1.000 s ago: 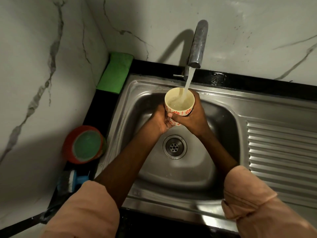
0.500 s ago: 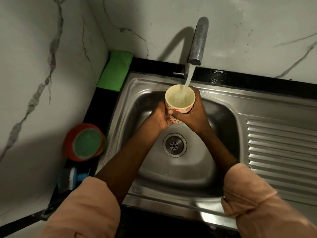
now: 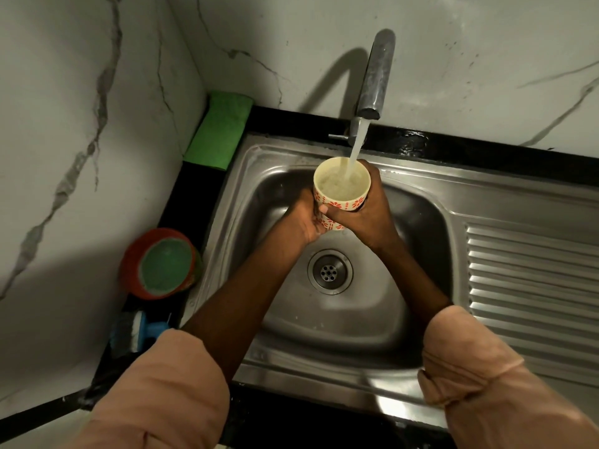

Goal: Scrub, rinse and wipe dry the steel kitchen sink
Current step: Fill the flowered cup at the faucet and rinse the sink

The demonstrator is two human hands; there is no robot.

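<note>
Both hands wrap one patterned cup (image 3: 341, 192) under the running tap (image 3: 376, 76): the left hand (image 3: 301, 218) cradles its base, the right hand (image 3: 369, 212) grips its side. They hold it over the far part of the steel sink (image 3: 421, 176). The cup looks nearly full; it could overflow, and wet fingers might slip.

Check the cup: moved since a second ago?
No. The cup stays under the tap stream, above the drain, held by both hands; small frame shifts match camera motion.
</note>
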